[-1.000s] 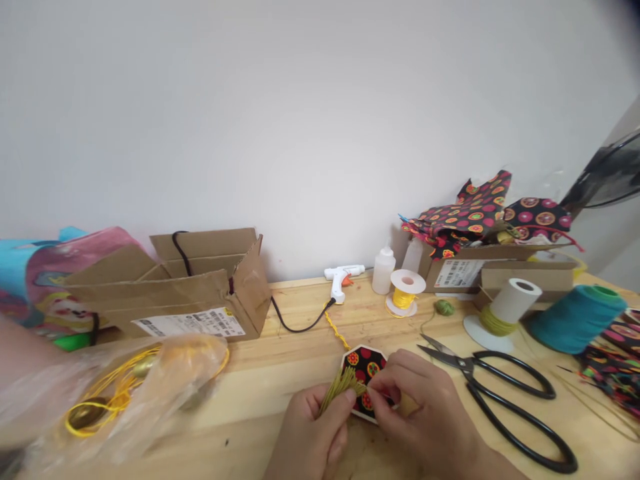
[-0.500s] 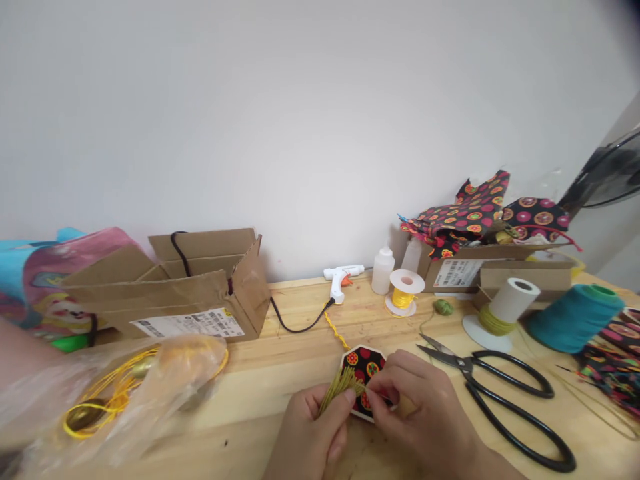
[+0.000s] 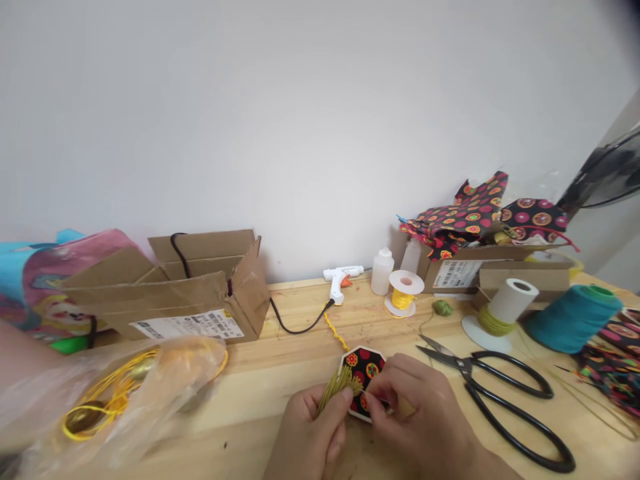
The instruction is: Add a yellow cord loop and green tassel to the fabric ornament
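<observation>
An olive tassel (image 3: 340,387) is pinched in the left hand (image 3: 313,437), fanned over the patterned octagon piece (image 3: 364,379); that piece is clamped at its edge by the right hand (image 3: 420,420), low on the worktop (image 3: 280,353).

Left hand (image 3: 313,437) and right hand (image 3: 415,417) meet, fingers pinched, knuckles up.

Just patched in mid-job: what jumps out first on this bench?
At the near edge, the left hand pinches an olive tassel against a black dotted fabric patch, which the right hand grips from the other side. Big black scissors lie open just to the right, with a teal thread cone beyond them. An open cardboard box sits at the back left.
</observation>
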Action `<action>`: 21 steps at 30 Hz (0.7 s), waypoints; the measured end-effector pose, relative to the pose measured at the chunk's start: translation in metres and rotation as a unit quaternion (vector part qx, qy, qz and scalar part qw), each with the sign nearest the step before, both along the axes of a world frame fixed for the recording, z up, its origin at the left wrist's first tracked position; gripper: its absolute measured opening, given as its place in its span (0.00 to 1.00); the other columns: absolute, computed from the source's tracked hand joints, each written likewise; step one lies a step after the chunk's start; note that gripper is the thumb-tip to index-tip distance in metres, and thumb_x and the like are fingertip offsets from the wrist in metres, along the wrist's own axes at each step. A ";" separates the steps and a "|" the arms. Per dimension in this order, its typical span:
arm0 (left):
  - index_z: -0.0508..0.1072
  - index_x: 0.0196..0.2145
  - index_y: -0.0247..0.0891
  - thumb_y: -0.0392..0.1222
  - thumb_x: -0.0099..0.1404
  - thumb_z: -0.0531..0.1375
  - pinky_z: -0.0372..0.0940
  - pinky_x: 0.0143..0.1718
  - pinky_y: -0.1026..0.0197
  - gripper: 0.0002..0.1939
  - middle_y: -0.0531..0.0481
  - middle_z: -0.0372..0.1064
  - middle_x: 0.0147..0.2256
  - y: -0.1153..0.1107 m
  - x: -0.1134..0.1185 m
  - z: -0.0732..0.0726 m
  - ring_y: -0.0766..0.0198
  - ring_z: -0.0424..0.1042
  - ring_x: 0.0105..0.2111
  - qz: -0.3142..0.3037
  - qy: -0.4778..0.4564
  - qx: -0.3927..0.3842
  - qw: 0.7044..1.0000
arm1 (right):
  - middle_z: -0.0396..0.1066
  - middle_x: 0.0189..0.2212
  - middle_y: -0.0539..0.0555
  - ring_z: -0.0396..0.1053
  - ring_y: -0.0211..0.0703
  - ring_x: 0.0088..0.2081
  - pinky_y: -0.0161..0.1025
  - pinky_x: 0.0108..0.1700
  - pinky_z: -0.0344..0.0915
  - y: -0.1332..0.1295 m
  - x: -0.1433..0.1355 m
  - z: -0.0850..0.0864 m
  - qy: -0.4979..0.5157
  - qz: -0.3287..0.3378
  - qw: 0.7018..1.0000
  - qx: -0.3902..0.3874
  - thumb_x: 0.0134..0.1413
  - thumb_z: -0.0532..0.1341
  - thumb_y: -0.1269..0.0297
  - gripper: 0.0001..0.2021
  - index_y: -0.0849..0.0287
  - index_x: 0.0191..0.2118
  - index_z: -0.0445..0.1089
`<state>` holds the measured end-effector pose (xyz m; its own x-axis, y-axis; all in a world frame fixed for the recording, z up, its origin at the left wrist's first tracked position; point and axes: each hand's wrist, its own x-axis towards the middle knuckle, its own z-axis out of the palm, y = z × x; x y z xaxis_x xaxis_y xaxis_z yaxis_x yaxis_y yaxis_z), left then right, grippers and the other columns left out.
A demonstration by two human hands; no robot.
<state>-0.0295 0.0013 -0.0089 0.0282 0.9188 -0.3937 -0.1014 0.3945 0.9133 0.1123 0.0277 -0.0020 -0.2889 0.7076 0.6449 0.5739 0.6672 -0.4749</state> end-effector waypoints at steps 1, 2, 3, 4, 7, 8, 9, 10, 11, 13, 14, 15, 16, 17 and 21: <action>0.57 0.12 0.38 0.49 0.50 0.57 0.33 0.15 0.66 0.17 0.63 0.46 0.07 0.000 0.000 0.000 0.76 0.41 0.10 -0.001 0.004 -0.002 1.000 | 0.61 0.14 0.48 0.59 0.34 0.18 0.29 0.19 0.54 0.001 0.001 0.000 -0.001 -0.009 1.000 -0.001 0.37 0.55 0.75 0.07 0.59 0.16 0.64; 0.58 0.13 0.38 0.49 0.50 0.57 0.33 0.15 0.66 0.17 0.63 0.46 0.07 0.001 0.000 0.001 0.76 0.41 0.10 -0.002 0.008 -0.003 1.000 | 0.61 0.13 0.48 0.58 0.33 0.17 0.29 0.19 0.54 0.002 0.002 0.001 -0.001 -0.016 1.000 0.000 0.37 0.55 0.75 0.07 0.59 0.16 0.64; 0.58 0.13 0.38 0.48 0.50 0.57 0.33 0.14 0.66 0.16 0.63 0.46 0.07 0.001 0.000 0.001 0.76 0.42 0.10 -0.003 0.012 -0.002 1.000 | 0.61 0.13 0.48 0.58 0.33 0.17 0.29 0.19 0.54 0.003 0.003 0.002 0.000 -0.019 1.000 0.003 0.37 0.55 0.76 0.08 0.59 0.16 0.64; 0.59 0.13 0.38 0.48 0.50 0.57 0.33 0.14 0.66 0.16 0.63 0.47 0.07 0.002 0.000 0.002 0.76 0.42 0.10 -0.005 0.017 -0.001 1.000 | 0.60 0.13 0.48 0.58 0.33 0.17 0.29 0.19 0.53 0.003 0.004 0.003 0.002 -0.019 1.000 0.006 0.38 0.55 0.76 0.08 0.59 0.16 0.64; 0.58 0.13 0.38 0.50 0.50 0.57 0.33 0.14 0.66 0.17 0.64 0.45 0.07 0.003 0.000 0.006 0.76 0.40 0.09 -0.013 0.019 -0.002 1.000 | 0.60 0.12 0.47 0.58 0.33 0.17 0.29 0.19 0.54 0.002 0.004 0.005 0.012 0.000 1.000 0.015 0.39 0.55 0.76 0.08 0.59 0.16 0.65; 0.57 0.13 0.39 0.50 0.50 0.56 0.33 0.13 0.66 0.18 0.64 0.44 0.06 0.003 0.001 0.007 0.76 0.39 0.09 -0.018 0.019 -0.004 1.000 | 0.60 0.12 0.47 0.58 0.33 0.17 0.28 0.19 0.54 0.001 0.003 0.004 0.013 0.006 1.000 0.013 0.39 0.55 0.76 0.08 0.59 0.16 0.64; 0.56 0.13 0.39 0.50 0.51 0.56 0.32 0.13 0.66 0.18 0.64 0.44 0.06 0.003 0.001 0.008 0.76 0.39 0.09 -0.022 0.021 -0.007 1.000 | 0.61 0.13 0.47 0.59 0.33 0.17 0.28 0.19 0.54 0.001 0.002 0.002 0.012 0.011 1.000 0.009 0.39 0.55 0.76 0.08 0.59 0.16 0.64; 0.56 0.13 0.39 0.50 0.51 0.55 0.32 0.13 0.66 0.18 0.64 0.43 0.06 0.002 0.001 0.008 0.76 0.39 0.08 -0.022 0.021 -0.007 1.000 | 0.61 0.13 0.48 0.59 0.33 0.18 0.29 0.20 0.55 0.000 0.000 0.000 0.010 0.012 1.000 0.005 0.39 0.55 0.75 0.08 0.59 0.17 0.64; 0.56 0.12 0.39 0.50 0.52 0.55 0.33 0.13 0.66 0.18 0.64 0.44 0.06 0.002 0.002 0.008 0.76 0.39 0.08 -0.023 0.020 -0.003 1.000 | 0.62 0.13 0.48 0.59 0.33 0.18 0.29 0.20 0.55 0.000 -0.001 -0.001 0.008 0.011 1.000 0.002 0.39 0.55 0.75 0.08 0.59 0.17 0.64; 0.56 0.12 0.39 0.49 0.52 0.55 0.33 0.14 0.66 0.18 0.63 0.44 0.06 0.002 0.002 0.007 0.76 0.39 0.09 -0.020 0.018 0.007 1.000 | 0.62 0.13 0.48 0.59 0.33 0.18 0.29 0.19 0.54 0.001 -0.001 -0.003 0.002 0.001 1.000 0.000 0.38 0.55 0.76 0.07 0.59 0.17 0.65; 0.55 0.12 0.39 0.49 0.51 0.56 0.33 0.14 0.65 0.18 0.64 0.44 0.06 0.002 0.002 0.007 0.76 0.39 0.09 -0.018 0.018 0.010 1.000 | 0.62 0.13 0.48 0.59 0.33 0.17 0.29 0.19 0.54 0.002 -0.001 -0.003 0.000 -0.006 1.000 0.002 0.37 0.55 0.76 0.07 0.59 0.17 0.65; 0.55 0.11 0.39 0.49 0.51 0.56 0.33 0.14 0.65 0.19 0.64 0.44 0.06 0.002 0.001 0.006 0.76 0.39 0.09 -0.018 0.019 0.011 1.000 | 0.61 0.13 0.48 0.58 0.33 0.17 0.29 0.19 0.54 0.002 0.000 -0.001 -0.001 -0.011 1.000 0.003 0.37 0.55 0.76 0.07 0.59 0.16 0.64; 0.55 0.11 0.39 0.49 0.50 0.56 0.33 0.14 0.66 0.19 0.64 0.43 0.07 0.002 0.001 0.005 0.76 0.39 0.09 -0.017 0.022 0.010 1.000 | 0.61 0.13 0.48 0.58 0.33 0.17 0.29 0.19 0.54 0.003 0.001 0.000 0.000 -0.015 1.000 0.005 0.37 0.55 0.76 0.07 0.60 0.16 0.64; 0.56 0.11 0.39 0.50 0.50 0.57 0.32 0.14 0.66 0.19 0.64 0.43 0.07 0.002 0.000 0.005 0.76 0.38 0.10 -0.016 0.026 0.006 1.000 | 0.60 0.12 0.48 0.58 0.33 0.17 0.29 0.19 0.54 0.003 0.002 0.002 0.002 -0.015 1.000 0.006 0.38 0.55 0.76 0.08 0.60 0.16 0.64; 0.56 0.11 0.39 0.51 0.49 0.57 0.33 0.14 0.66 0.19 0.64 0.43 0.07 0.003 0.000 0.006 0.76 0.39 0.10 -0.017 0.031 0.006 0.999 | 0.61 0.12 0.48 0.59 0.33 0.17 0.28 0.19 0.54 0.001 0.003 0.005 0.013 0.012 1.000 0.015 0.39 0.55 0.76 0.08 0.60 0.16 0.65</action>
<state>-0.0296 0.0041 -0.0028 0.0361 0.9226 -0.3840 -0.0304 0.3851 0.9224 0.1149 0.0284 0.0035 -0.2891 0.6810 0.6728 0.5453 0.6948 -0.4689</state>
